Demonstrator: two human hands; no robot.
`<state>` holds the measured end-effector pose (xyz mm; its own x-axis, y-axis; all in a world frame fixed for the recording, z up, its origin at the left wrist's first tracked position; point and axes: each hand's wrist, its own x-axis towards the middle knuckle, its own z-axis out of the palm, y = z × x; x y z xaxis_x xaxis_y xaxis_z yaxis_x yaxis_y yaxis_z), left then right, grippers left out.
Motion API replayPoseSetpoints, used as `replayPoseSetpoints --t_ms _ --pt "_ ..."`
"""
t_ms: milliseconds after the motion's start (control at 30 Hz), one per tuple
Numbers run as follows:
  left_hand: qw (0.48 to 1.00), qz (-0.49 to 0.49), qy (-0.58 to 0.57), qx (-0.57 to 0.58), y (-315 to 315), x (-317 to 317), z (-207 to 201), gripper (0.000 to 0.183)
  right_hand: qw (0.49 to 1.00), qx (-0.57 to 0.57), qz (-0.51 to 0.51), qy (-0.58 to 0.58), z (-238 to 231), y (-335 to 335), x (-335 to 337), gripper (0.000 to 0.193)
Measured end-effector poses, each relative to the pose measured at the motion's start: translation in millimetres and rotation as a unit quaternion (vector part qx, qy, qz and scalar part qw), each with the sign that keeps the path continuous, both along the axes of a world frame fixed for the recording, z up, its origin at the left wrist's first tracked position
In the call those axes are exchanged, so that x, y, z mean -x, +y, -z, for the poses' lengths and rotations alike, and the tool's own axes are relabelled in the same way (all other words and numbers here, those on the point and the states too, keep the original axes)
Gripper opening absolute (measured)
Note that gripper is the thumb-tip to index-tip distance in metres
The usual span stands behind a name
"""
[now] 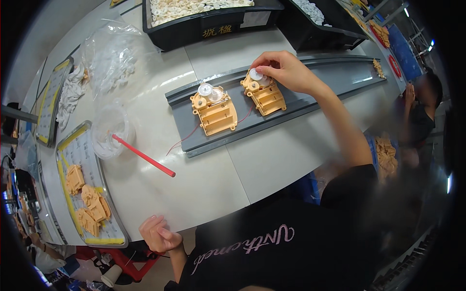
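Note:
Two yellow-orange plastic housings stand side by side on a long grey track. My right hand (284, 70) pinches a white round gear (256, 73) at the top of the right housing (269, 101). On the left housing (217, 116), a white gear (205, 89) and a clear disc (215, 94) sit at the upper end. A thin red wire (183, 139) trails from it onto the table. My left hand (159, 234) rests by the table's near edge, fingers loosely curled, with nothing visible in them.
A clear tub (112, 127) with a red stick (145, 156) leaning out stands left of the grey track (301, 107). Several orange housings lie on a tray (119, 228). Black bins (194, 35) of small white parts and a plastic bag (109, 58) are at the back. Another person (422, 104) sits far right.

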<state>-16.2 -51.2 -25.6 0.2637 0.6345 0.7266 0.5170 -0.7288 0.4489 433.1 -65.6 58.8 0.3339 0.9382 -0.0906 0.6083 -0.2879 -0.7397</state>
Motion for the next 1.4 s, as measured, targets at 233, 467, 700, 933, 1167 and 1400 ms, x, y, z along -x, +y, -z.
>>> replayPoseSetpoints --t_ms 233,467,700,933,1167,1400 --pt "1.000 -0.004 0.000 0.005 -1.1 -3.0 -1.9 0.021 0.998 -0.030 -0.001 -0.062 -4.0 -2.5 1.7 0.013" --pt "1.000 -0.009 0.010 0.004 -1.5 -3.0 -1.0 0.022 0.980 -0.136 -0.079 -0.120 -1.4 -7.2 0.7 0.012" --pt "1.000 -0.003 0.023 0.014 -1.1 -1.8 -2.0 0.022 0.968 -0.139 -0.154 -0.142 -11.0 -9.2 -1.5 0.011" --pt "0.999 -0.018 0.032 0.017 -1.3 -3.9 0.0 0.023 0.977 -0.104 -0.158 -0.096 -14.2 2.6 -12.8 0.006" --pt "0.999 -0.010 0.041 0.026 -1.2 -0.4 2.1 0.025 0.974 -0.084 -0.182 -0.107 -15.2 15.5 -17.3 0.011" --pt "0.999 -0.028 0.044 0.004 0.8 -8.7 0.0 0.030 0.974 -0.084 -0.189 -0.095 -16.0 10.4 -17.6 0.012"
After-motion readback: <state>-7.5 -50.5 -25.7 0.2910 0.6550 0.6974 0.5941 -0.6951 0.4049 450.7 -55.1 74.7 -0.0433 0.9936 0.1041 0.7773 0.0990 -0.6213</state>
